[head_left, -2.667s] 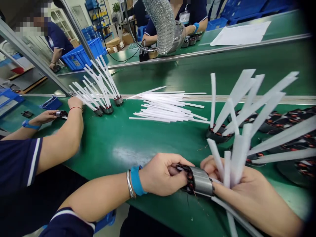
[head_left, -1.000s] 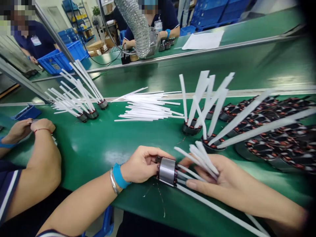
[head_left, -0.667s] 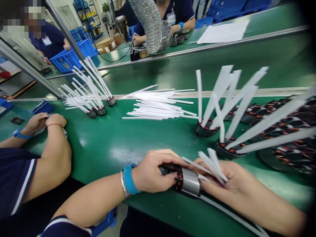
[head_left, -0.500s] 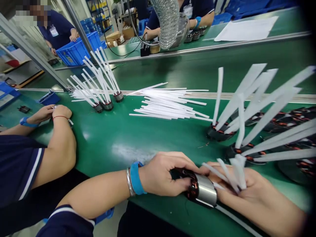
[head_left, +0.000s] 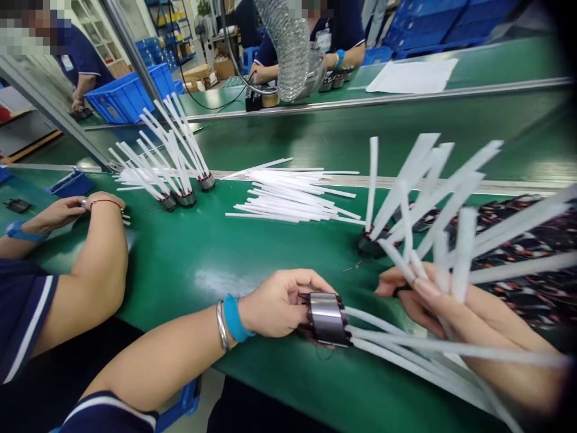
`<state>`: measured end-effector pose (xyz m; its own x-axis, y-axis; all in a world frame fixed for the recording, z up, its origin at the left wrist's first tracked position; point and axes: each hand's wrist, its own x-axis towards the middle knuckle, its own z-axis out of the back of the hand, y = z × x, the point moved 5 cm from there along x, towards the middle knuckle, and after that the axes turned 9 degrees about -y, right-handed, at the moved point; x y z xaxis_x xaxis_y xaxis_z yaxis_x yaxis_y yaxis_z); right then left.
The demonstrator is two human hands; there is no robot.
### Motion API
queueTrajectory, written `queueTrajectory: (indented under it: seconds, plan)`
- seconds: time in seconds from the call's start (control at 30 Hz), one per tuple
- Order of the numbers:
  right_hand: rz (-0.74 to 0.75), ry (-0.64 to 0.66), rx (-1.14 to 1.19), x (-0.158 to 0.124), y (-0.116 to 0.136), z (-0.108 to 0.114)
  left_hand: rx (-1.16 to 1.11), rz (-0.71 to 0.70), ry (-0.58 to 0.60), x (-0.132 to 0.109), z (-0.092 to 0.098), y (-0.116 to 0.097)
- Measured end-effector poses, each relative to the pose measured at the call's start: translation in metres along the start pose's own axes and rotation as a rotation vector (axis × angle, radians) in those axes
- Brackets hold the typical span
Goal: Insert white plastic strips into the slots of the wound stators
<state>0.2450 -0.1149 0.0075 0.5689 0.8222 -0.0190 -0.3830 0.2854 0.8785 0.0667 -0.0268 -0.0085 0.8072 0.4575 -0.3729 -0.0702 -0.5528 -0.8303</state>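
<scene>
My left hand [head_left: 282,304] grips a motor stator [head_left: 328,319], a silver ring with dark ends, lying on its side. Long white tubes [head_left: 406,346] run out of the stator's right end and pass in front of my right wrist. Farther right, my right hand [head_left: 444,307] is closed around several short white strips [head_left: 462,252] that stick up past its thumb. Just beyond it stands another stator [head_left: 372,242] with white strips rising from it. Strips overlap there, so which ones the fingers hold is partly hidden.
A pile of white tubes [head_left: 297,195] lies mid-bench. Three tube-filled stators [head_left: 184,197] stand at the left, near a co-worker's hands [head_left: 72,213]. Many wound stators [head_left: 518,240] crowd the right side. A metal rail [head_left: 406,99] and flexible duct [head_left: 291,60] are behind.
My left hand has moved left with the stator, away from my right hand. The right hand has lifted slightly. More white tubes now show trailing from the stator. The camera view has shifted.
</scene>
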Motion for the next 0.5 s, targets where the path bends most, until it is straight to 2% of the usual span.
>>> queueTrajectory:
  seconds: [0.13,0.27,0.33,0.43,0.5]
  plan:
    - [0.084,0.188,0.058,-0.004,0.01,-0.001,-0.014,0.124,-0.023,0.002,0.002,0.007]
    - [0.169,0.431,0.082,-0.011,0.026,-0.004,0.002,0.104,-0.063,0.003,0.006,0.006]
    - [0.214,0.474,0.059,-0.012,0.03,-0.001,-0.009,0.098,-0.071,0.004,0.007,0.006]
    - [0.176,0.472,0.059,-0.011,0.028,0.002,-0.005,0.11,-0.068,0.004,0.008,0.008]
    - [0.161,0.496,0.064,-0.014,0.028,-0.004,-0.012,0.131,-0.038,0.003,0.006,0.009]
